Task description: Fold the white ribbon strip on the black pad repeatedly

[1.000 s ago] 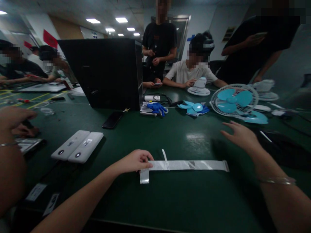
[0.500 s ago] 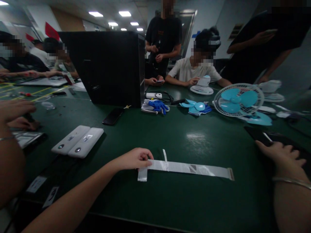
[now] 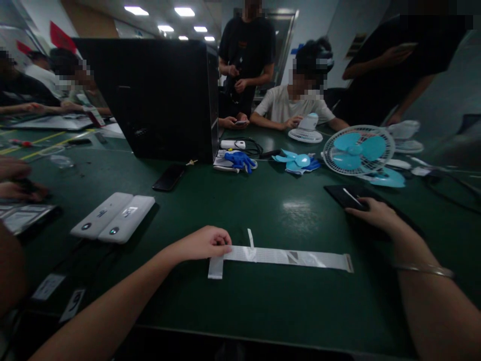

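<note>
My left hand (image 3: 206, 242) pinches the left part of a white flat ribbon cable (image 3: 270, 254) between thumb and fingers. The cable lies stretched to the right across the green table, with a connector at its far right end. A short folded piece hangs down below my fingers, and a thin white strip stands up from the cable. Away to the right, my right hand (image 3: 378, 215) grips the near-left edge of a flat black panel (image 3: 340, 193) with a white streak on it. Part of the panel is hidden under my hand and forearm.
On the green table (image 3: 263, 306) lie two white devices (image 3: 128, 220), a black phone (image 3: 169, 178), blue-and-white gloves (image 3: 240, 161) and fan parts (image 3: 355, 149). A large black case (image 3: 150, 100) stands at the back. Other people sit and stand around; a co-worker's hands (image 3: 22, 185) are at left.
My right hand and the black panel have moved left, further over the table. My left hand stays on the ribbon cable, which lies as before. The view has shifted slightly.
</note>
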A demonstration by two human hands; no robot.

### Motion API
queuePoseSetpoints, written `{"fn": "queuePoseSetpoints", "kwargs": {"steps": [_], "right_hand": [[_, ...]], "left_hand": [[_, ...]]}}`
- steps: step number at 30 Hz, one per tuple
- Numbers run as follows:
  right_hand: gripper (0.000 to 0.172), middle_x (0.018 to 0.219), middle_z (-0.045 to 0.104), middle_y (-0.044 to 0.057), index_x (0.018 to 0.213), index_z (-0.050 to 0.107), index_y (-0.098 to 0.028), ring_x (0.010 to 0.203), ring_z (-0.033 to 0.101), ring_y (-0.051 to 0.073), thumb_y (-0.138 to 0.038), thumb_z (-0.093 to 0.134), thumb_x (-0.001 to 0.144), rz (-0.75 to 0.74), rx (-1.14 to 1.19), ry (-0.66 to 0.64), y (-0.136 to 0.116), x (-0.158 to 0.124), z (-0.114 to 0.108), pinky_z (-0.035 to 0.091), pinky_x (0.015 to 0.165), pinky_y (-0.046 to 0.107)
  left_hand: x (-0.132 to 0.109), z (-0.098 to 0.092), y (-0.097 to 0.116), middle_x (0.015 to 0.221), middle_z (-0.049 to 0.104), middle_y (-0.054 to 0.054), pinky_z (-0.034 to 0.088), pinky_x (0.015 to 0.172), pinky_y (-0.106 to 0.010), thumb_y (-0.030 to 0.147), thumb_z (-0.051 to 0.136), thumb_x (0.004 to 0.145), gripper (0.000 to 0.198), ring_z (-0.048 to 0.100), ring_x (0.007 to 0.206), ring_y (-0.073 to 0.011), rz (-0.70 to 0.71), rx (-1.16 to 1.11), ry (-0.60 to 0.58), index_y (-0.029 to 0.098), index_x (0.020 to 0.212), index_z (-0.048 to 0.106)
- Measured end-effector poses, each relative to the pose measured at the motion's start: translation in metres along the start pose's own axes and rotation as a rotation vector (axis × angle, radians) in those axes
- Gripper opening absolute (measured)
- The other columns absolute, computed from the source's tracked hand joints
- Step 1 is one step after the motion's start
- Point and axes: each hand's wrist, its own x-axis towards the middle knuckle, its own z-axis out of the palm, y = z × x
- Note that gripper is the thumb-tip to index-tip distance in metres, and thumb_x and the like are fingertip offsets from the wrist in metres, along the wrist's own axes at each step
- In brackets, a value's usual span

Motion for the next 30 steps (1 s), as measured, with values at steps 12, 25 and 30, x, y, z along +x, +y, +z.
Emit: {"fn": "queuePoseSetpoints", "kwargs": {"steps": [12,25,30], "right_hand": [[0.075,0.156,0.019,0.009,0.146,0.036,-0.028,0.140,0.024,0.029,-0.061,0.055,0.082,-0.903,0.256,-0.251,-0.186,-0.104,0.003,0.025,0.112,0.048],[0.068,0.156,0.019,0.001,0.147,0.034,-0.032,0.141,0.020,0.025,-0.058,0.053,0.086,-1.055,0.424,-0.422,-0.207,-0.139,-0.010,0.022,0.114,0.047],[0.060,0.144,0.043,0.005,0.142,0.043,-0.027,0.128,0.043,0.023,-0.053,0.052,0.089,-1.020,0.541,-0.472,-0.192,-0.136,-0.031,0.035,0.106,0.043]], "left_hand": [[-0.004,0.000,0.009,0.076,0.066,-0.002,0.040,0.053,-0.021,0.040,0.063,0.081,0.030,0.058,0.063,-0.0127,0.047,0.166,-0.041,0.017,0.099,0.072],[0.002,-0.001,0.000,0.080,0.070,-0.003,0.041,0.055,-0.020,0.037,0.064,0.082,0.026,0.059,0.065,-0.0115,0.091,0.051,-0.004,0.017,0.097,0.072],[0.005,-0.005,-0.003,0.092,0.072,-0.004,0.050,0.069,-0.026,0.032,0.063,0.083,0.022,0.065,0.080,-0.0153,0.022,-0.125,0.129,0.017,0.097,0.071]]}}
